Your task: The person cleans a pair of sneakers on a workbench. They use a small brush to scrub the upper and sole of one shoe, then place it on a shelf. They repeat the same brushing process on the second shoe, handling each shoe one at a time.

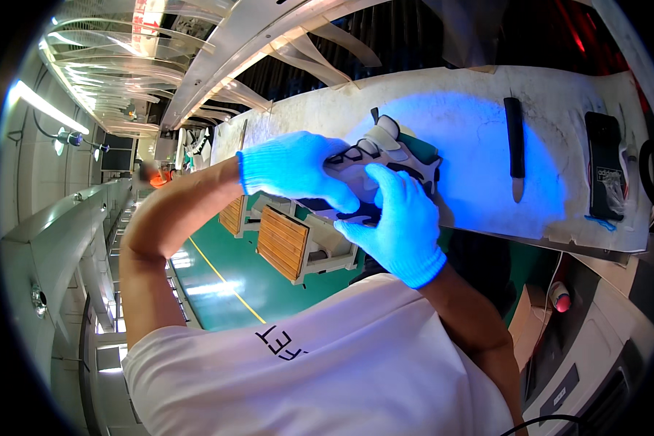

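Both my hands wear blue knit gloves and hold a grey, white and dark shoe (398,154) over a worn white worktable (458,94) lit by blue light. My left hand (292,166) wraps over the shoe's left end from above. My right hand (400,221) grips it from below and the near side, thumb pressed on top. Much of the shoe is hidden by my fingers.
On the table lie a dark-handled knife-like tool (515,145) and a black flat device (605,167) to its right. Wooden pallets (283,240) stand on the green floor below. A machine housing (596,356) sits at lower right. A conveyor frame (218,51) runs overhead.
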### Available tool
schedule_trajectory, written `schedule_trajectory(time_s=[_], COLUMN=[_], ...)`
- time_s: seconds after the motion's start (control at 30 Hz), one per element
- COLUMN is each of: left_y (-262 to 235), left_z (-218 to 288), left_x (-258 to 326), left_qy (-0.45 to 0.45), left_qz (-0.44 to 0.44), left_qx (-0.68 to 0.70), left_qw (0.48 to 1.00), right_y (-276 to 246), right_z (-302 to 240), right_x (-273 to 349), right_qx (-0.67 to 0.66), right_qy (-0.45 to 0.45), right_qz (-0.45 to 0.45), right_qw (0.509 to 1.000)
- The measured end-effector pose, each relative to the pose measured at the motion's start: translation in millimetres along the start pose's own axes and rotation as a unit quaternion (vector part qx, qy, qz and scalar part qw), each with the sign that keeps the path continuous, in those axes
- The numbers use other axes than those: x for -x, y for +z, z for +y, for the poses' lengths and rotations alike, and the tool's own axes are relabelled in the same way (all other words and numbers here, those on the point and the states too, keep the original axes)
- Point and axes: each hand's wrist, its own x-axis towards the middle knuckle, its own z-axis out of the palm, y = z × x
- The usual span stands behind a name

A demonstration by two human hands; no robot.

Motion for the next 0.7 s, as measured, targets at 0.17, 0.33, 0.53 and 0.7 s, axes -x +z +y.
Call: schedule_trajectory(time_s=[0.17, 0.33, 0.53, 0.7], left_y=[10.0, 1.4, 51.2, 49.6], left_z=[13.1, 4.9, -28.2, -28.4], left_x=[-3.2, 65.1, 55.3, 49.3], left_qy=[-0.034, 0.257, 0.303, 0.344], left_qz=[0.063, 0.074, 0.242, 0.24], left_qx=[-0.053, 0.025, -0.049, -0.047], left_qw=[0.996, 0.963, 0.92, 0.906], right_y=[8.9, -22.8, -22.1, -24.9], right_z=[-10.3, -22.3, -3.8, -5.4], right_x=[-0.7, 28.5, 53.8, 61.0], right_qx=[0.002, -0.116, -0.004, 0.0], right_qy=[0.004, 0.068, -0.026, 0.025], right_qz=[0.002, 0.026, 0.026, 0.01], right_qw=[1.0, 0.991, 0.999, 1.0])
